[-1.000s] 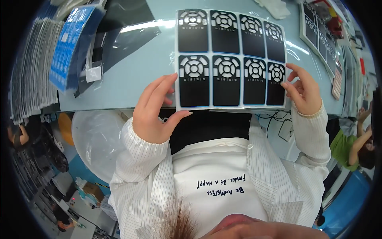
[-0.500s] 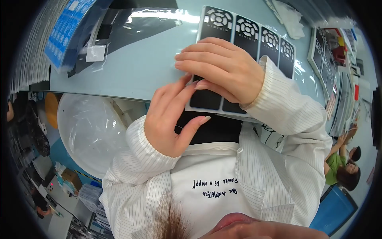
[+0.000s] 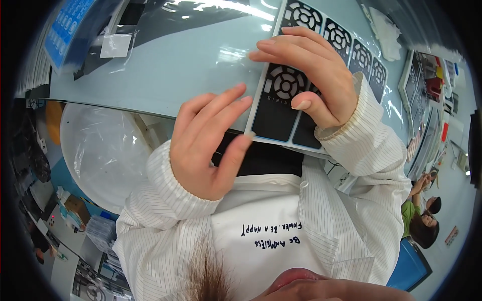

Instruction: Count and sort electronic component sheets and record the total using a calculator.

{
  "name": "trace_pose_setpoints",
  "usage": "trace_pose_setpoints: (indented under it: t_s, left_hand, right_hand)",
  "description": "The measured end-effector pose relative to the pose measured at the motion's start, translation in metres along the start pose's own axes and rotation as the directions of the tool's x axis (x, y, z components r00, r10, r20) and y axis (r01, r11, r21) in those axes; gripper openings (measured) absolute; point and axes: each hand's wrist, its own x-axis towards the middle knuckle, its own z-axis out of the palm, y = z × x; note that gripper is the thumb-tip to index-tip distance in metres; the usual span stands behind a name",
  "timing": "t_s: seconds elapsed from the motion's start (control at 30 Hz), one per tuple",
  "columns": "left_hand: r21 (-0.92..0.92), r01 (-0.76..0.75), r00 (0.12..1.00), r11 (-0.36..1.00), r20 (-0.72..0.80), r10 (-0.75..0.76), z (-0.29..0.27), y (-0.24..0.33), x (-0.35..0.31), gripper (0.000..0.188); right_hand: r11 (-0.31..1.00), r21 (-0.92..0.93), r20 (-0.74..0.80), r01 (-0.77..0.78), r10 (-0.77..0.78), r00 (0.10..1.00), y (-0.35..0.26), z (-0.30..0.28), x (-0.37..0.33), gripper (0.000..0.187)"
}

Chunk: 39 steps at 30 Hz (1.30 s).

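A sheet of black panels (image 3: 273,119) with pale borders and round cut-out patterns lies on the table, at its near edge. My right hand (image 3: 321,75) is over the sheet with fingers spread and thumb apart, pinching nothing; whether its fingertips touch the surface I cannot tell. Left of the sheet, my left hand (image 3: 208,143) is open with nothing in it. Its thumb tip comes up to the sheet's near left corner. The right hand and sleeve hide part of the panels.
Clear plastic film over dark sheets (image 3: 165,30) covers the table's far left, beside a blue printed box (image 3: 68,27). A large white round tub (image 3: 103,155) stands below the table edge at left. Crumpled white plastic (image 3: 385,32) and more black panels (image 3: 412,83) lie right. A co-worker in green (image 3: 414,215) sits beyond.
My hands have drawn apart, the right one away to the right and the left one slightly left. A round cut-out pattern in the near row is now uncovered. The view has shifted a little.
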Motion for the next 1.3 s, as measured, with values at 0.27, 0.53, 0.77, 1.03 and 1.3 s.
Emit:
trace_pose_setpoints:
  t_s: [0.27,0.53,0.77,1.03,1.3]
  left_hand:
    - [-0.069,-0.011,0.999,0.998,0.032,0.014,-0.005,-0.007,-0.005,0.048]
    - [-0.099,-0.030,0.999,0.995,0.033,0.033,-0.005,-0.013,-0.009,0.051]
    - [-0.020,-0.076,0.996,0.997,0.054,0.077,0.002,-0.010,-0.013,0.059]
    - [-0.016,-0.096,0.984,0.995,0.149,0.097,-0.004,-0.001,-0.015,0.052]
    - [0.194,-0.100,0.987,0.976,0.142,0.073,0.000,0.010,-0.012,0.053]
  right_hand:
    - [0.995,-0.104,0.101,-0.012,0.022,0.995,-0.006,-0.012,0.002,0.069]
    - [0.996,-0.083,0.084,0.038,-0.031,0.996,-0.006,-0.014,-0.002,0.067]
    - [0.991,-0.105,0.157,0.086,-0.069,0.985,-0.005,-0.009,0.003,0.068]
    - [0.989,-0.072,0.157,0.127,-0.114,0.981,-0.009,-0.006,0.002,0.062]
    - [0.989,-0.052,0.146,0.137,-0.128,0.981,-0.006,-0.004,0.003,0.063]
